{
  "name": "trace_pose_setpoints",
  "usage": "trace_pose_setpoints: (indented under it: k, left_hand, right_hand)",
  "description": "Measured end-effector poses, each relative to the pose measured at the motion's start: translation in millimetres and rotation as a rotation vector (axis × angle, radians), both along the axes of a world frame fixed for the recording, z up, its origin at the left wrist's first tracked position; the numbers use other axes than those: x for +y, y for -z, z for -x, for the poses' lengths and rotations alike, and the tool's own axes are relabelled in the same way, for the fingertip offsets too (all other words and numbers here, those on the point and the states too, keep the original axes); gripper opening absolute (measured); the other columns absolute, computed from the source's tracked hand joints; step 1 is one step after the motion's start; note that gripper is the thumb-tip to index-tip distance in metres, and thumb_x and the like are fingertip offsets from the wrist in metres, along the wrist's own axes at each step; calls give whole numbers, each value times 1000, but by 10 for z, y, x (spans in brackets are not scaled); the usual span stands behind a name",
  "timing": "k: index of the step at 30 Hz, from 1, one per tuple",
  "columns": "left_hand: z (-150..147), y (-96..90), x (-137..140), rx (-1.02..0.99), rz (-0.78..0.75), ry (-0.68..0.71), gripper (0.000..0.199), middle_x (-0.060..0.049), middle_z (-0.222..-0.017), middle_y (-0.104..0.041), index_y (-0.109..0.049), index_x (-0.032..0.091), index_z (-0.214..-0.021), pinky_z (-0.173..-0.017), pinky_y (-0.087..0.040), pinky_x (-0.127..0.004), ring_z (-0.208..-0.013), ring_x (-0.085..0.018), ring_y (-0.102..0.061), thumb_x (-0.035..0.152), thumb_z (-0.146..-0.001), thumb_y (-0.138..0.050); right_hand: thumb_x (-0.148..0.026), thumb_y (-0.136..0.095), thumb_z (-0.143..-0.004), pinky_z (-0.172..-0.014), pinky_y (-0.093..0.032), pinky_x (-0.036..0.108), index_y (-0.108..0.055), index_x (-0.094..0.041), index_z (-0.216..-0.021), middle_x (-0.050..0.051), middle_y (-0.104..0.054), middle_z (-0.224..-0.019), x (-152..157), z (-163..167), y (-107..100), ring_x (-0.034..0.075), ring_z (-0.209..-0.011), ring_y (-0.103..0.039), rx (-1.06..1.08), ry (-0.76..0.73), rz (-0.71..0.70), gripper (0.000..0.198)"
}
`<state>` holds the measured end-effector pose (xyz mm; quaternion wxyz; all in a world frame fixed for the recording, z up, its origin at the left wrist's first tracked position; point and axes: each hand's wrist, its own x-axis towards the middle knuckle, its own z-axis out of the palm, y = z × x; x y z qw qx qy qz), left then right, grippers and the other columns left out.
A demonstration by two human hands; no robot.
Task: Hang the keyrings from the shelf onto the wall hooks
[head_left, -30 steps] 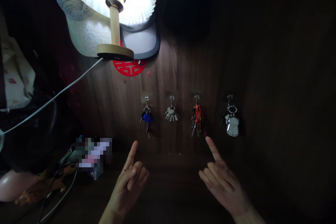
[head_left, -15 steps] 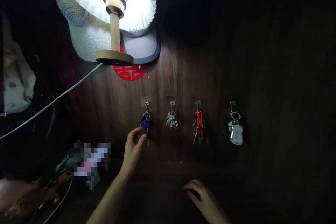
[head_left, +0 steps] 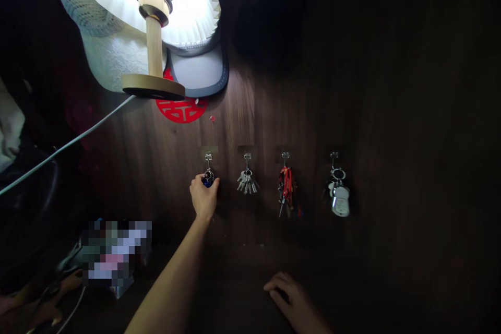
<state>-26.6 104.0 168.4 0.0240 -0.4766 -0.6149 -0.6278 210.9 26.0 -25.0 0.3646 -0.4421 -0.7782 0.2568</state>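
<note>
My left hand (head_left: 204, 199) is closed around a bunch of keys (head_left: 208, 178) on the leftmost hook. A blue fob and the ring show above the fingers; the keys below are hidden behind the hand. The ring still hangs from its metal hook (head_left: 209, 157). Low in the view, my right hand (head_left: 291, 297) is loosely bent, with a gap between thumb and fingers and nothing visible in it. To the right hang a bunch of silver keys (head_left: 248, 182), a bunch with a red strap (head_left: 287, 182) and a set with a large silver fob (head_left: 340, 201).
A lit lamp (head_left: 154, 47) with a pleated shade is at upper left, its white cable (head_left: 78, 141) running left. Behind it are caps (head_left: 199, 71) and a red paper-cut (head_left: 182, 110) on the dark wood panel (head_left: 242, 104). Blurred-out items (head_left: 117, 253) sit lower left.
My left hand has moved up to the leftmost keys and closed on them. My right hand stays low with little change. The whole view has shifted slightly.
</note>
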Motion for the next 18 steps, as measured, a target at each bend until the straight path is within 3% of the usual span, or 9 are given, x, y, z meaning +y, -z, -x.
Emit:
trace_pose_setpoints:
  k: [5, 8, 13, 18]
  left_hand:
    - [187, -105, -105, 33, 40, 95, 19, -3, -82, -61, -60, 20, -85, -80, -44, -35, -86, -24, -61, 28, -68, -64]
    - [270, -154, -139, -61, 62, 271, 19, 2, -68, -62, -60, 20, -81, -68, -45, -29, -70, -19, -62, 31, -66, -66]
    - [309, -171, -90, -351, 81, 693, 28, 2, -65, -62, -58, 16, -78, -59, -46, -25, -64, -16, -63, 34, -61, -71]
    - [339, -168, -67, -674, 184, 976, 47, 1, -72, -65, -57, 17, -94, -60, -49, -23, -65, -14, -64, 26, -55, -81]
  right_hand:
    - [-27, -48, -85, -80, -44, 28, -68, -25, -83, 3, -66, -88, -19, 13, -33, 19, -88, -61, -14, -14, 18, 20]
    - [-25, -48, -85, -77, -45, 26, -69, -27, -86, 2, -67, -88, -62, 112, -304, 18, -85, -62, -50, -56, 21, 21]
    - [-25, -50, -87, -78, -45, 25, -69, -29, -91, -1, -68, -89, -120, 364, -1264, 16, -85, -62, -138, -137, -111, 20]
    - [-18, -46, -89, -85, -43, 29, -62, -25, -108, 1, -67, -99, 86, 643, -2274, 15, -93, -59, -311, -103, -557, 26]
